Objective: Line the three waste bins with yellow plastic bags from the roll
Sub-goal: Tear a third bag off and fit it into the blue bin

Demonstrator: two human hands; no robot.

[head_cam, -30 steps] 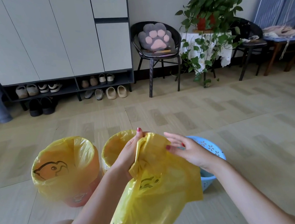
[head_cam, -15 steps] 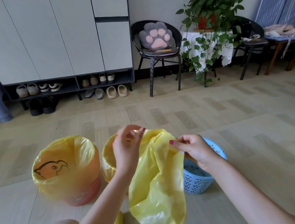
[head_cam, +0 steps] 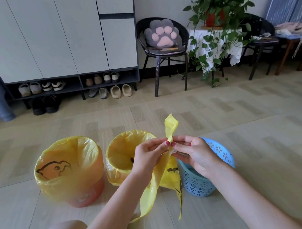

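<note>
yellow plastic bag (head_cam: 170,174), the third liner, hangs bunched between both hands above the floor, in front of the middle bin and just left of the blue bin. the left hand (head_cam: 147,155) and right hand (head_cam: 193,152) meet at its top edge, each pinching the thin film between thumb and fingertips, with a twisted tip of plastic standing up above the pinch. the rest trails down in a narrow crumpled strip, and more yellow plastic runs out of view at the bottom edge.

two bins are already lined: a round orange bin (head_cam: 86,196) on the left and a middle bin (head_cam: 126,155) beside it, both with yellow film folded over their rims. the blue bin (head_cam: 197,183), a small round plastic basket with flower-shaped holes, is unlined.

judging by the grip, the step in hand is finding and parting the bag's mouth. it would likely go best by rubbing the two layers against each other until they slip apart, then spreading the mouth wide before lowering it into the blue bin. the film looks thin, glossy and clingy, so a hard tug could stretch or tear it.
</note>
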